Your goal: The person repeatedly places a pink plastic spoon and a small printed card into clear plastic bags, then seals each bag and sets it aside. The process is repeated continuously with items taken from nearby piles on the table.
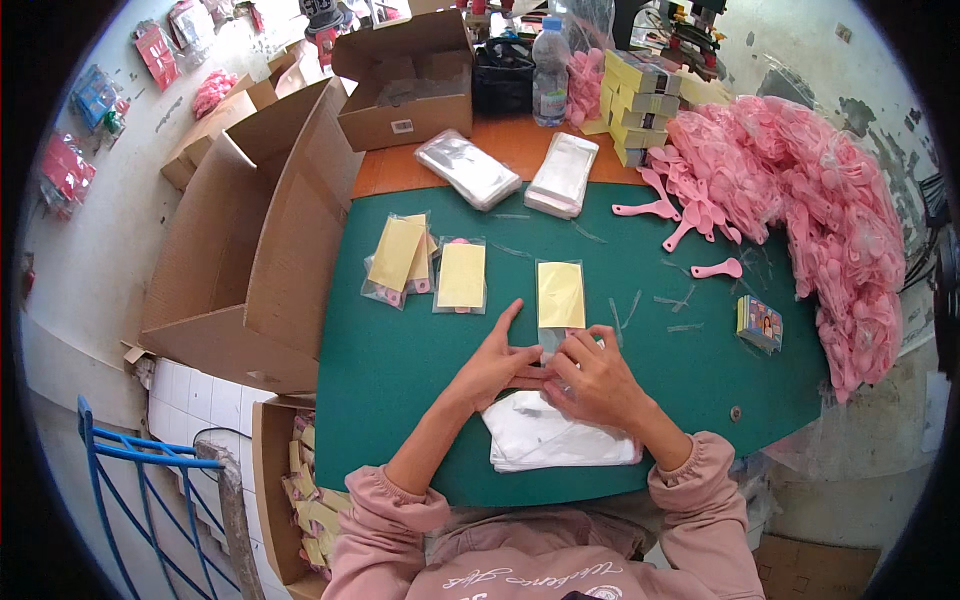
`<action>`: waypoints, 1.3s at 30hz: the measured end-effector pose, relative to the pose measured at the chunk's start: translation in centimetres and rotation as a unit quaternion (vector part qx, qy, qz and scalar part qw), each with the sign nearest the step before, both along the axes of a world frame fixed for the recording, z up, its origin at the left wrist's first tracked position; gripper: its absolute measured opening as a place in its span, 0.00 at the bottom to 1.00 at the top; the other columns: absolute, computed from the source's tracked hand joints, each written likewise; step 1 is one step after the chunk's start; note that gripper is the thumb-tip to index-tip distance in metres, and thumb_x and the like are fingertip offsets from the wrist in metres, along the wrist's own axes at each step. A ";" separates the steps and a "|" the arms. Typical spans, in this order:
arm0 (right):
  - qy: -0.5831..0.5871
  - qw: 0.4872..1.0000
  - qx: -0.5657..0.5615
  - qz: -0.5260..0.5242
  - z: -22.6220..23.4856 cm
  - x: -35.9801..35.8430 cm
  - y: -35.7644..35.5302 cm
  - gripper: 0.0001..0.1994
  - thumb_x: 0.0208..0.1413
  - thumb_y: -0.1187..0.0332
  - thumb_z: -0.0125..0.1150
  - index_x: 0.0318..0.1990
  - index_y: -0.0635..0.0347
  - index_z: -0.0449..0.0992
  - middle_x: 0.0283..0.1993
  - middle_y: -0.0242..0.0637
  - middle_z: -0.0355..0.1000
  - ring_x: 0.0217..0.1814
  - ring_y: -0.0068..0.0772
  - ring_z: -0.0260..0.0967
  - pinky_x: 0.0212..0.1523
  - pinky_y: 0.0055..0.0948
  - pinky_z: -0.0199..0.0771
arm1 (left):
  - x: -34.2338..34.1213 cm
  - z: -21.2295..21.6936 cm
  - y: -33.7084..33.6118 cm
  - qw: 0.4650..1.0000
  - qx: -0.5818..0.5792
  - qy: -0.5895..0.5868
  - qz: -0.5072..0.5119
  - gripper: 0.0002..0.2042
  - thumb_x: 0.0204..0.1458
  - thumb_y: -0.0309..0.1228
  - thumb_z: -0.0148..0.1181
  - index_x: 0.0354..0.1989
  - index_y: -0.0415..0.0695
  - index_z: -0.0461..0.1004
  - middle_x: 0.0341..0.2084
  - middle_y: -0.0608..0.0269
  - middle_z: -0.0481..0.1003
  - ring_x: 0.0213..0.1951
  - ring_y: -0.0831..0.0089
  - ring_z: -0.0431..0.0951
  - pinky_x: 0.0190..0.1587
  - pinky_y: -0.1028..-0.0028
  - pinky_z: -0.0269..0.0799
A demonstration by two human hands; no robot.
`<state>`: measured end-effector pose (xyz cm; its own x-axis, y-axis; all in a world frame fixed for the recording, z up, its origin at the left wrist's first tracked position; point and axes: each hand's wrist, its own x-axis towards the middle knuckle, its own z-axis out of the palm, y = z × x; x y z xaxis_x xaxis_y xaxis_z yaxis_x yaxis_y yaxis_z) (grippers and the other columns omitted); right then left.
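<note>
A clear plastic bag with a yellow card [561,289] in it lies on the green table mat, its near end between my hands. My left hand [492,362] pinches that end between thumb and lower fingers, index finger stretched away. Bent over the same end, my right hand [597,378] grips it with closed fingers; a bit of pink shows under them. Just below my hands rests a stack of white-looking clear bags [560,436]. To the left lie a single filled bag [461,275] and a small overlapping pile of filled bags [399,254] with yellow cards and pink pieces.
Loose pink spoons [716,268] and a large heap of wrapped pink spoons [835,200] fill the right side. A small card stack [760,324] sits nearer. Behind are bundled cards [636,105], a water bottle [550,75] and clear bag packs [468,170]. Cardboard boxes [225,250] stand left.
</note>
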<state>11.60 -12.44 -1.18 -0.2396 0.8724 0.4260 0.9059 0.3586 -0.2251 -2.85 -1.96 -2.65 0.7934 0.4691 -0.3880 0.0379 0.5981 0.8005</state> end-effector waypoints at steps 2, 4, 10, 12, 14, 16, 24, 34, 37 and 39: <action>-0.001 1.000 0.004 0.001 0.0 0.0 0.1 0.11 0.36 0.67 0.64 0.29 0.57 0.71 0.31 0.35 0.64 0.43 0.38 0.65 0.45 0.42 0.57 | -0.2 0.1 0.2 1.000 -0.002 0.000 -0.001 0.36 0.54 0.22 0.47 0.64 0.51 0.29 0.35 0.46 0.71 0.35 0.61 0.77 0.39 0.66 0.76; -0.002 1.000 0.010 0.002 -0.1 0.0 0.2 0.11 0.35 0.67 0.65 0.29 0.57 0.70 0.31 0.35 0.64 0.43 0.38 0.65 0.45 0.42 0.57 | -0.3 0.1 0.3 1.000 -0.001 0.000 -0.003 0.37 0.54 0.22 0.47 0.64 0.52 0.28 0.35 0.47 0.71 0.35 0.61 0.77 0.41 0.64 0.76; -0.036 0.998 0.059 -0.004 -0.7 -0.1 0.3 0.10 0.37 0.68 0.63 0.28 0.58 0.70 0.30 0.33 0.64 0.38 0.35 0.64 0.46 0.42 0.58 | -0.3 0.1 0.4 1.000 -0.028 -0.013 -0.003 0.38 0.53 0.21 0.49 0.64 0.52 0.27 0.34 0.49 0.72 0.35 0.62 0.77 0.41 0.65 0.76; -0.061 0.995 0.080 0.005 -0.6 -0.1 0.3 0.09 0.38 0.69 0.62 0.29 0.58 0.70 0.29 0.33 0.64 0.37 0.34 0.64 0.46 0.42 0.58 | -0.4 0.3 0.5 0.999 -0.050 -0.017 0.001 0.38 0.53 0.21 0.49 0.64 0.51 0.29 0.33 0.52 0.72 0.35 0.66 0.77 0.41 0.66 0.76; -0.068 0.993 0.096 0.008 -0.5 0.1 0.3 0.08 0.38 0.70 0.61 0.29 0.58 0.70 0.29 0.33 0.64 0.37 0.33 0.64 0.46 0.42 0.58 | -0.4 0.0 0.5 0.997 -0.070 -0.039 0.002 0.38 0.52 0.22 0.50 0.64 0.51 0.30 0.35 0.50 0.72 0.36 0.66 0.76 0.40 0.68 0.76; -0.075 0.991 0.111 0.010 -0.4 0.1 0.3 0.08 0.39 0.70 0.60 0.29 0.58 0.70 0.29 0.33 0.64 0.37 0.33 0.64 0.46 0.41 0.58 | -0.4 -0.1 0.5 0.994 -0.090 -0.062 0.002 0.38 0.52 0.22 0.51 0.64 0.51 0.31 0.37 0.48 0.71 0.38 0.67 0.76 0.39 0.70 0.76; -0.095 0.992 0.083 0.019 -0.7 -0.3 0.4 0.07 0.40 0.70 0.59 0.28 0.60 0.69 0.28 0.35 0.64 0.39 0.37 0.66 0.44 0.40 0.58 | 0.2 -0.7 -0.3 0.999 0.017 -0.032 0.015 0.34 0.49 0.20 0.54 0.63 0.47 0.43 0.36 0.51 0.72 0.38 0.72 0.74 0.41 0.75 0.73; 0.139 0.987 -0.009 0.080 0.4 1.5 0.0 0.07 0.39 0.72 0.59 0.26 0.59 0.67 0.28 0.36 0.63 0.35 0.35 0.64 0.41 0.33 0.61 | 0.5 -0.6 -0.2 0.997 0.058 -0.010 0.052 0.36 0.49 0.20 0.54 0.63 0.44 0.40 0.35 0.49 0.73 0.38 0.70 0.75 0.40 0.75 0.73; 0.386 0.916 -0.114 0.002 1.8 5.7 -0.6 0.06 0.46 0.69 0.57 0.28 0.60 0.66 0.28 0.31 0.62 0.33 0.27 0.61 0.36 0.28 0.64 | -0.1 -0.5 0.2 0.997 0.031 -0.042 0.055 0.36 0.49 0.19 0.54 0.64 0.43 0.38 0.35 0.48 0.74 0.38 0.69 0.75 0.41 0.74 0.74; 0.466 0.874 -0.138 -0.027 2.4 11.5 -1.1 0.06 0.49 0.69 0.55 0.28 0.59 0.66 0.29 0.28 0.61 0.33 0.22 0.61 0.36 0.26 0.66 | -0.2 -0.4 0.3 0.997 0.050 -0.045 0.024 0.36 0.50 0.20 0.53 0.64 0.47 0.38 0.37 0.44 0.73 0.40 0.66 0.75 0.43 0.74 0.73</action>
